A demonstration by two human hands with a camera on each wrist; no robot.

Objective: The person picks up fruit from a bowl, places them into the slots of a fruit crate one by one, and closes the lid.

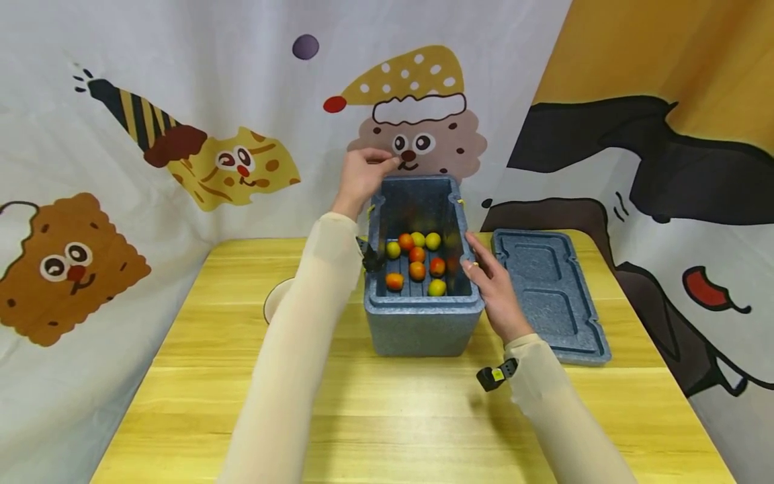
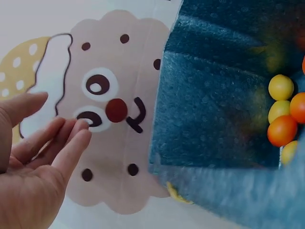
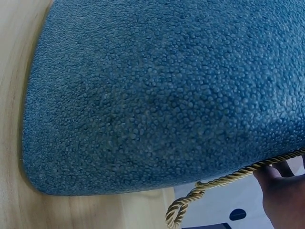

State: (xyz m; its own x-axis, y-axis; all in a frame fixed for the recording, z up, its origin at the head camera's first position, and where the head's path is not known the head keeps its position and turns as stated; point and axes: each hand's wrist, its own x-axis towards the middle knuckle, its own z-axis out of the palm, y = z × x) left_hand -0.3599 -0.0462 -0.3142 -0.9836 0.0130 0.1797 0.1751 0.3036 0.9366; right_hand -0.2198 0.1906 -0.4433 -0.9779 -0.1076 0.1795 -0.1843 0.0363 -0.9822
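Observation:
A grey-blue foam box stands without its lid on the table. Several small round fruits, red-orange and yellow-green like little tomatoes, lie spread on its floor. Above the box's far left corner is my left hand, its fingers loosely bent. In the left wrist view that left hand holds nothing and is apart from the box wall. My right hand rests against the box's right side near the rim. A twisted gold cord runs along that side, touching the right hand's fingers.
The matching foam lid lies flat on the table, right of the box. A round white thing shows partly from behind my left sleeve. A cloth printed with cartoon figures hangs behind the wooden table.

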